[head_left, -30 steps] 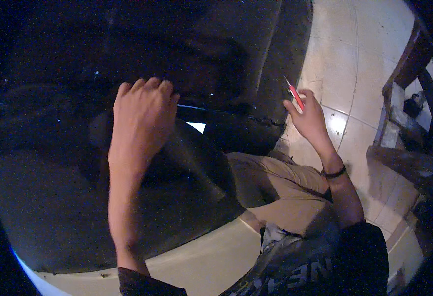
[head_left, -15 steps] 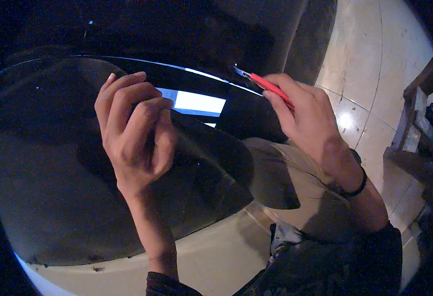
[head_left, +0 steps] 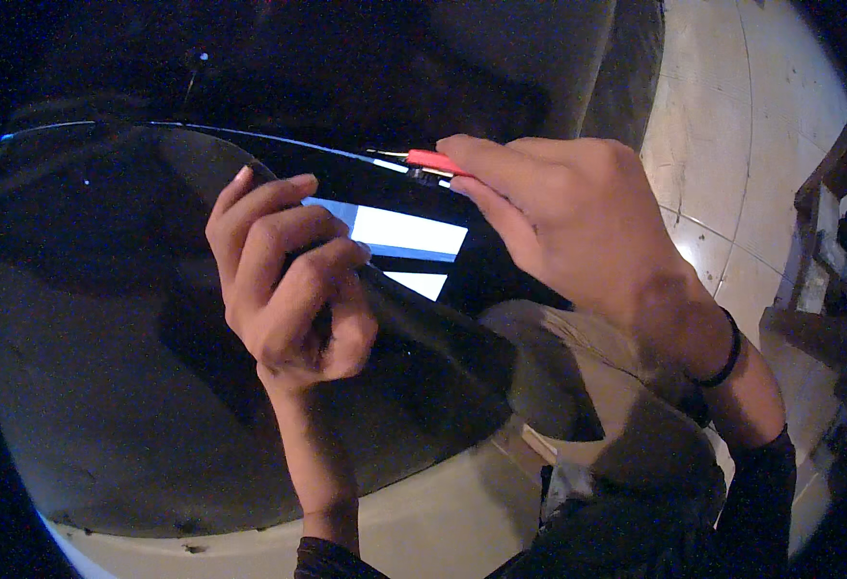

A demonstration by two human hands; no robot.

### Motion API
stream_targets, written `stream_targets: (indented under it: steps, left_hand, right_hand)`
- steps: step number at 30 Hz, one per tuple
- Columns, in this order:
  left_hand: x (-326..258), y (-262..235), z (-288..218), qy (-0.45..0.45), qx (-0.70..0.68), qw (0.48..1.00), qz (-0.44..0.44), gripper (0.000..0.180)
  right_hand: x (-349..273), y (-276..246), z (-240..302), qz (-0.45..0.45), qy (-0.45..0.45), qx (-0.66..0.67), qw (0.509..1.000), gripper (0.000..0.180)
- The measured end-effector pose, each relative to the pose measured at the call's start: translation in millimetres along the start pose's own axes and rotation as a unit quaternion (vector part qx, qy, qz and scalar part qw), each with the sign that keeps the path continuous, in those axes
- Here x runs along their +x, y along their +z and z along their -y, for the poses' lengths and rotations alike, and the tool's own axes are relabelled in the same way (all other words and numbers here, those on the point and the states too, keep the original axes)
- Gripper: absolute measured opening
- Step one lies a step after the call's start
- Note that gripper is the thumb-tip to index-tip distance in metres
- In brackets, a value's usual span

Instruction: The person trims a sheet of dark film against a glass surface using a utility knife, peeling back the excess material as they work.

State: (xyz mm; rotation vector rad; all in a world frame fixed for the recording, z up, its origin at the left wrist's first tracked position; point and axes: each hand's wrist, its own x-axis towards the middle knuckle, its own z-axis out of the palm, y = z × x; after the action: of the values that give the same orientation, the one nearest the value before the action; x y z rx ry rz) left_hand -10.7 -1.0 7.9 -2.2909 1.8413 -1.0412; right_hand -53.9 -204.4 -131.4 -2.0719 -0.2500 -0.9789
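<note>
My right hand (head_left: 587, 212) holds a red utility knife (head_left: 431, 160) between thumb and fingers, its thin blade pointing left along a bright curved line on a glossy black surface (head_left: 510, 227). A black slider shows under the knife's body. Lower left, my left hand (head_left: 293, 280) has its fingers curled in over the edge of a large dark flexible sheet (head_left: 144, 405), which is lifted and folded back. White and blue reflections lie on the glossy surface between the two hands. The exact spot where the blade meets the surface is too dark to tell.
Pale floor tiles (head_left: 698, 116) run along the right side. A wooden frame (head_left: 809, 241) stands at the far right. My legs in brown trousers (head_left: 626, 386) are close beside the sheet, and a pale curved surface (head_left: 385, 502) lies below the sheet's lower edge.
My right hand has moved left and turned, bringing the knife down flatter along the bright line. My left hand, still on the sheet, sits slightly lower and further right in view.
</note>
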Motion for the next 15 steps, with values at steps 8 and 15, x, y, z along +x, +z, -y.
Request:
stream_targets:
  steps: [8,15]
  left_hand:
    - [-3.4,-5.2,-10.2,-0.033,0.008,0.999,-0.006,0.017]
    - [2.1,-9.6,-14.3,-0.029,0.010,1.000,0.001,0.016]
  right_hand:
    - [17.5,5.8,9.2,-0.005,-0.019,0.025,0.999,0.023]
    - [21.6,6.1,15.3,-0.012,-0.020,0.003,1.000,0.025]
